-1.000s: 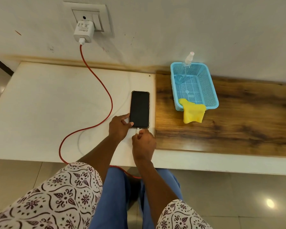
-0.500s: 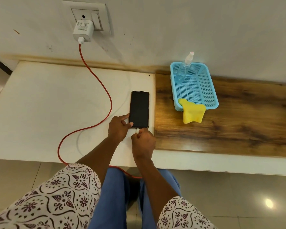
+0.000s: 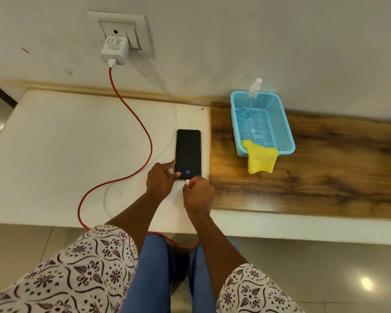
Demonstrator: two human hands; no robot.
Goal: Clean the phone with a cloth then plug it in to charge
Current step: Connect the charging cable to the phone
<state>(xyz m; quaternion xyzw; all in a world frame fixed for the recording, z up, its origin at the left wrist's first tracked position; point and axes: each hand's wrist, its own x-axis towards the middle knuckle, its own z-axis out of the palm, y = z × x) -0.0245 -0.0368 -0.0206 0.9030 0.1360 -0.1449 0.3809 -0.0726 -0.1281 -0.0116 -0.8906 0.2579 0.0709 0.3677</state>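
A black phone (image 3: 188, 152) lies face up on the white tabletop (image 3: 66, 154), with a small blue dot lit near its lower end. My left hand (image 3: 160, 178) pinches the phone's lower left corner. My right hand (image 3: 198, 193) holds the white plug of the red charging cable (image 3: 142, 136) against the phone's bottom edge. The cable runs up to a white charger (image 3: 115, 49) in the wall socket. A yellow cloth (image 3: 261, 160) hangs over the front rim of the blue basket (image 3: 287, 132).
A clear spray bottle (image 3: 250, 99) leans in the basket's far corner. The basket stands on a wooden board (image 3: 325, 172) right of the phone. The red cable loops over the table's front edge down past my knees. The wall runs close behind.
A blue dot has lit up on the phone's screen, which was dark before. Both hands stay at the phone's lower end, barely moved.
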